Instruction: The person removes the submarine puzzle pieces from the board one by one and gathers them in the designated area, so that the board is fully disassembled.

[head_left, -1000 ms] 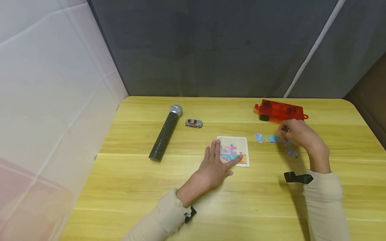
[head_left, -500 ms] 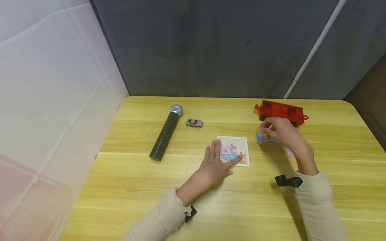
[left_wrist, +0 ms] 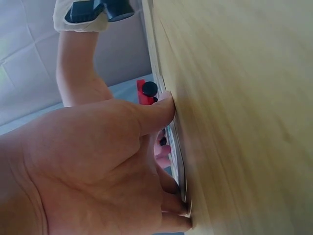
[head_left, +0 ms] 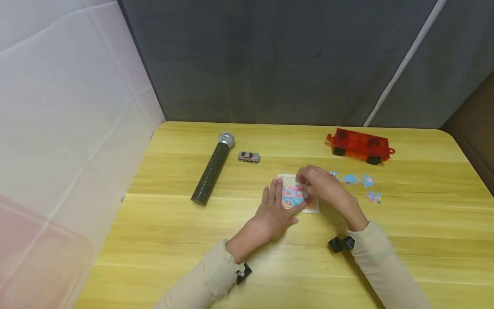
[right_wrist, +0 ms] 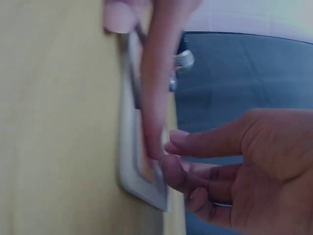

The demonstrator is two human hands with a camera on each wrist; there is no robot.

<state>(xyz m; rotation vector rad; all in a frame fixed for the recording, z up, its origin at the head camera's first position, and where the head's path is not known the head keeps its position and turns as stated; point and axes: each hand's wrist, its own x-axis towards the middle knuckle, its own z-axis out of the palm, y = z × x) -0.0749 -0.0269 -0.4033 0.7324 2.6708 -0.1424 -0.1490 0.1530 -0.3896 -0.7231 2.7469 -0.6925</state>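
Note:
A small square jigsaw puzzle (head_left: 290,194) in a white frame lies flat on the table, its lower part filled with pink, teal and orange pieces. My left hand (head_left: 270,219) rests spread on its left and lower edges, fingers straight, with one finger across the orange corner. Over the puzzle's right side, my right hand (head_left: 322,185) has thumb and index pinched on a puzzle piece that the fingers mostly hide. In the right wrist view, the right hand (right_wrist: 264,166) is close beside the left hand's finger (right_wrist: 157,93). Several loose puzzle pieces (head_left: 350,179) lie to the right.
A red see-through toy wagon (head_left: 360,145) with black wheels stands at the back right. A toy car (head_left: 248,157) sits behind the puzzle, and a dark speckled microphone (head_left: 211,171) lies left of it. A grey partition (head_left: 270,64) rises behind the table.
My right hand has moved left from beside the loose pieces and the red wagon to above the puzzle. The left hand has stayed in place.

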